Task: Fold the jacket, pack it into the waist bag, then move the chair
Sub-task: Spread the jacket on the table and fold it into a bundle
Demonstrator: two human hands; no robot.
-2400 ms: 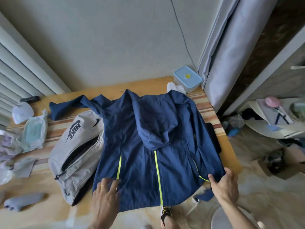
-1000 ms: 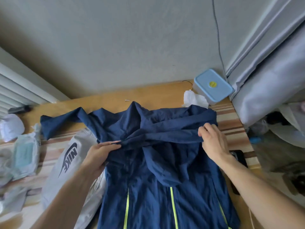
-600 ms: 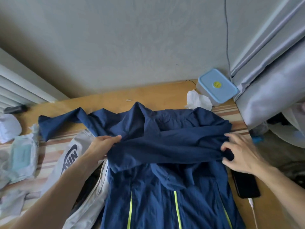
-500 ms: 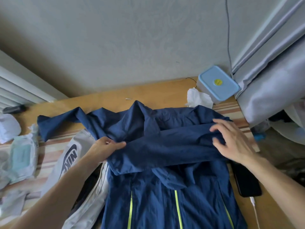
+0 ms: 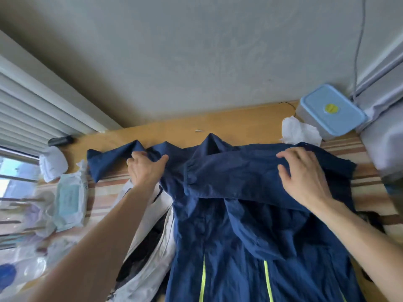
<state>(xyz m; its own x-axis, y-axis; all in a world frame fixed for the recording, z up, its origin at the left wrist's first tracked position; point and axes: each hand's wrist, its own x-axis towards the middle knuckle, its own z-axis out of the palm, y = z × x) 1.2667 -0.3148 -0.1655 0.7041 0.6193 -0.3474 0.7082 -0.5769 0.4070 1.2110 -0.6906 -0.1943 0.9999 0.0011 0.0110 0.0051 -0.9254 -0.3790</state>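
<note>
The navy jacket lies spread on the wooden surface, front side up, with two neon yellow zipper lines running down its lower part. The cloth is thin and crinkled, like a light windbreaker. One sleeve is folded across the chest as a wide band, and the hood lies under it. The right hand rests flat on this band near the right shoulder, fingers spread and pressing on the cloth. The left hand grips the other sleeve close to the left shoulder, the fingers closed around a bunch of fabric; a ring shows on one finger.

The grey waist bag lies just beside the jacket on the left, partly under it, with its zipper open. Farther left is a pack of wet wipes. At the far right corner stand a light blue lidded box and a crumpled white tissue, near a grey curtain. A striped mat covers part of the surface.

Half a second ago the left hand was holding the end of the folded sleeve at the chest; now it has moved out to the left sleeve.
</note>
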